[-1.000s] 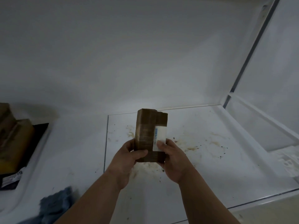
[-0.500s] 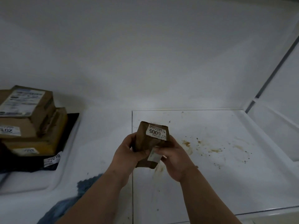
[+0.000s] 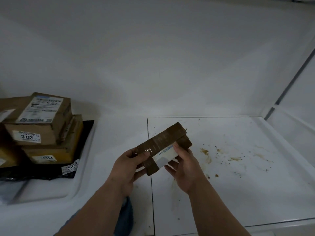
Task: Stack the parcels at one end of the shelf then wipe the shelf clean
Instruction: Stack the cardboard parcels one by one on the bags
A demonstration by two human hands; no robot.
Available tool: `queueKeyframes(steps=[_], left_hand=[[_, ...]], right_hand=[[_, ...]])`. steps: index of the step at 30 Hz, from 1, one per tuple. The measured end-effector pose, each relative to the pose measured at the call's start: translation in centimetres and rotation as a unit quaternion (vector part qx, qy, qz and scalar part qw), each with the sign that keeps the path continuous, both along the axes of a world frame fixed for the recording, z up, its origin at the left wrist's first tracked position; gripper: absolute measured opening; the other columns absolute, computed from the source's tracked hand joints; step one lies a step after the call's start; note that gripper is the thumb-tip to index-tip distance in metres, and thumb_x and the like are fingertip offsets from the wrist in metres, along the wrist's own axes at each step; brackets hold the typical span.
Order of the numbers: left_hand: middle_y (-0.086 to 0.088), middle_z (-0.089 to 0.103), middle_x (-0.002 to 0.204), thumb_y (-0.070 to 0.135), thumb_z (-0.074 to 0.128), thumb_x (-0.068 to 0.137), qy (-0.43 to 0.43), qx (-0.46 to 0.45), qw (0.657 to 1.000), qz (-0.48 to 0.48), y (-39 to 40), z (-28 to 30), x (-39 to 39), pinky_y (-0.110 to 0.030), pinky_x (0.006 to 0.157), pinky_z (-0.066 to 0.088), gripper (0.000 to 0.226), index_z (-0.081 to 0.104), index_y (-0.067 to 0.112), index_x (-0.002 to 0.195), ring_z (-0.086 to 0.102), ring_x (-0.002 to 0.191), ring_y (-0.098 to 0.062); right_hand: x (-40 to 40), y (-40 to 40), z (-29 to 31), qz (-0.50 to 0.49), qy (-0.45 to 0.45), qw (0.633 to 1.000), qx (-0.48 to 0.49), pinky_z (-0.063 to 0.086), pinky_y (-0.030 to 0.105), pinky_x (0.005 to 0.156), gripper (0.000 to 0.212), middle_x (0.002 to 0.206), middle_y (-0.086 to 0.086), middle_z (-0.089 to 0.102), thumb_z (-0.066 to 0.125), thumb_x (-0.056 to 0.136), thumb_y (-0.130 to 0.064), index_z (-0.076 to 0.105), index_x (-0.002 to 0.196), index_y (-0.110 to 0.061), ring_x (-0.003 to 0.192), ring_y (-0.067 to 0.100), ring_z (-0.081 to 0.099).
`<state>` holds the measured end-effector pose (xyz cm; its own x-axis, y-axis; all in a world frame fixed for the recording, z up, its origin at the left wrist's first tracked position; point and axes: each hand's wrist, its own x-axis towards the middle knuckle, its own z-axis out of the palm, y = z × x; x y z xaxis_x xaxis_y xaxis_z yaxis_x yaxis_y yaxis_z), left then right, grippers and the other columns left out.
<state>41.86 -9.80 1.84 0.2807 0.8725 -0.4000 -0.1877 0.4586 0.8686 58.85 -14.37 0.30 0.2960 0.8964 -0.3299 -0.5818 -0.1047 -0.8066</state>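
2 hands: both on 1 brown parcel (image 3: 163, 147), held in the air above the shelf (image 3: 238, 193).
Left hand (image 3: 127, 169): fingers curled round the parcel's near-left end, thumb across the glossy taped top face.
Right hand (image 3: 185, 166): thumb pressed on the white label, fingers wrapped under the right side.
Grip state: both hands grasping the parcel; neither released.
Held parcel: brown cardboard, wrapped in brown tape, tilted with its far end raised toward the back wall; white label with a blue strip on the near-right face.
Position of held parcel: over the seam between the 2 white shelf panels, well apart from the stack.
Parcel stack (image 3: 39, 126): at the left end of the shelf; top box with a large printed label, box beneath marked "201" upside down, lower yellowish box marked "200" upside down.
Black mailer bag (image 3: 51, 171): flat beneath the stack, white sticker reading "2019" at its near-right corner.
Stains (image 3: 206, 153): brown smears and dark specks scattered over the right shelf panel, just right of the right hand.
Blue cloth (image 3: 127, 217): on the shelf near the front edge, partly hidden under the left forearm.
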Motion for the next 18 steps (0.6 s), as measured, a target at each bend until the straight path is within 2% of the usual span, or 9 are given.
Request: queueKeyframes(steps=[3,6,9,14,18], left_hand=[[-0.007,0.075,0.098,0.015,0.07,0.084,-0.004,0.006,1.0,-0.004,0.0,0.7,-0.2,-0.037,0.079,0.058,0.025,0.068,0.013,0.109,0.07,0.097,-0.024],[-0.007,0.076,0.094,0.015,0.069,0.085,-0.004,0.006,1.0,0.003,0.1,1.2,-0.5,-0.036,0.076,0.058,0.02,0.069,0.013,0.105,0.07,0.095,-0.024],[-0.008,0.076,0.091,0.014,0.069,0.085,-0.002,0.006,1.0,0.015,0.2,1.5,-0.7,-0.037,0.075,0.059,0.019,0.069,0.01,0.104,0.071,0.092,-0.025],[-0.007,0.076,0.088,0.018,0.07,0.085,-0.004,0.014,0.999,0.033,0.2,1.4,-0.6,-0.034,0.068,0.06,0.019,0.068,0.011,0.102,0.071,0.088,-0.024],[-0.007,0.075,0.096,0.029,0.071,0.082,0.002,0.021,1.0,0.018,0.3,1.3,-0.5,-0.036,0.076,0.059,0.032,0.066,0.015,0.11,0.069,0.094,-0.025]], right_hand=[[0.3,0.3,0.2,-0.044,0.004,0.999,0.024,0.049,0.047,0.095,0.053,0.111,0.011,0.069,0.071,0.078,-0.04,0.053,0.126,-0.026,0.109,0.031,0.063],[0.4,0.3,0.3,-0.046,0.01,0.999,0.022,0.051,0.043,0.091,0.04,0.108,0.011,0.07,0.065,0.088,-0.036,0.056,0.125,-0.023,0.107,0.03,0.065],[0.4,0.2,0.3,-0.039,0.027,0.999,0.01,0.052,0.042,0.089,0.037,0.111,0.013,0.07,0.062,0.092,-0.033,0.058,0.125,-0.019,0.106,0.031,0.066],[0.2,0.0,0.0,-0.038,0.067,0.997,-0.011,0.05,0.045,0.094,0.032,0.122,0.019,0.065,0.058,0.094,-0.033,0.059,0.122,-0.016,0.11,0.035,0.063],[0.1,0.0,-0.2,-0.055,0.079,0.995,-0.014,0.05,0.044,0.091,0.03,0.121,0.017,0.065,0.057,0.095,-0.034,0.059,0.121,-0.019,0.109,0.034,0.062]])
